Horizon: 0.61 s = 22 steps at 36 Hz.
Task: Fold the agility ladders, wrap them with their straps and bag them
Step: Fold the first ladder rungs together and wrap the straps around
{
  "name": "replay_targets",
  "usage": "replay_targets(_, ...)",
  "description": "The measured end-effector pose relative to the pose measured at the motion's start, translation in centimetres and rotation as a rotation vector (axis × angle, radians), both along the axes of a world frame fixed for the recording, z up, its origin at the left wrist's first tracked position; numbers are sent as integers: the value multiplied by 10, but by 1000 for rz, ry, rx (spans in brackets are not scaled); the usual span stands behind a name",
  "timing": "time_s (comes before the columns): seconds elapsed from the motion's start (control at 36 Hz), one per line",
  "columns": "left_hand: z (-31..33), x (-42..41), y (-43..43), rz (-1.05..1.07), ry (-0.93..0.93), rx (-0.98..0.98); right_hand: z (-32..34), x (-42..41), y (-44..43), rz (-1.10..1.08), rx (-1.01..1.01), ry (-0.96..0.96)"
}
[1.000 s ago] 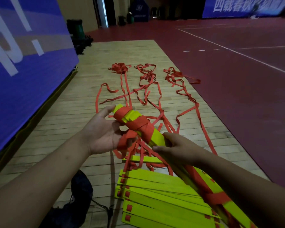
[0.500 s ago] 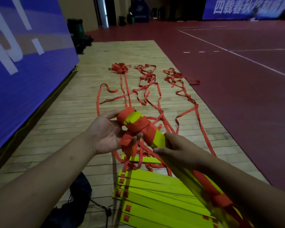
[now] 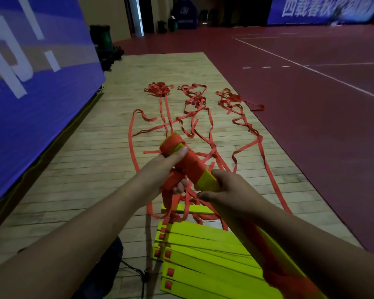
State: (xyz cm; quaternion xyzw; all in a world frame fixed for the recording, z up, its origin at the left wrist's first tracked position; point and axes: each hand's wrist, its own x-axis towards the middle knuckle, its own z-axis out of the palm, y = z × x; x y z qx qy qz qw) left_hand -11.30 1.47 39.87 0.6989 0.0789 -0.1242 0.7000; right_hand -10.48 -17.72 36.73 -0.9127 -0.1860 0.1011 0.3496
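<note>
I hold a folded bundle of yellow ladder rungs (image 3: 207,181) slanting up and away from me, its far end wound in red strap (image 3: 189,164). My left hand (image 3: 160,175) grips that wrapped end, thumb on top and fingers closed over the loose strap below. My right hand (image 3: 229,188) clasps the bundle just behind the wrapping. A second red wrap (image 3: 276,275) shows near the bundle's lower end under my right forearm. More yellow rungs (image 3: 203,255) lie stacked on the wooden floor below. Red straps (image 3: 203,126) trail away over the boards in tangled lines.
A dark drawstring bag (image 3: 108,268) lies on the floor under my left forearm. A blue banner wall (image 3: 30,83) runs along the left. The wooden strip (image 3: 95,169) borders a red court floor (image 3: 322,126) on the right. Dark bins (image 3: 102,37) stand far back.
My left hand has turned over the wrapped end and closed on it, drawing the strap round once more. The bundle shifted slightly up and right. My right hand stayed in place.
</note>
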Motion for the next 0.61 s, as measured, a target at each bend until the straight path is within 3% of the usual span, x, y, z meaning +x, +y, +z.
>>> replay_targets(0.14,-1,1,-12,-37,-103,80,-7,-7,7,-41,258,273)
replay_targets(0.19,-3,0,-19,-37,-121,223,-13,-8,13,-50,193,227)
replay_targets(0.28,-9,1,-20,59,-126,309,-19,-11,23,-19,7,11)
replay_targets(0.36,-12,4,-12,86,-85,215,-14,-11,22,32,-34,-41)
replay_targets(0.47,-5,4,-5,99,-76,12,2,-2,11,83,86,75)
replay_targets(0.61,-3,4,-1,95,-68,-41,17,0,-3,128,230,241)
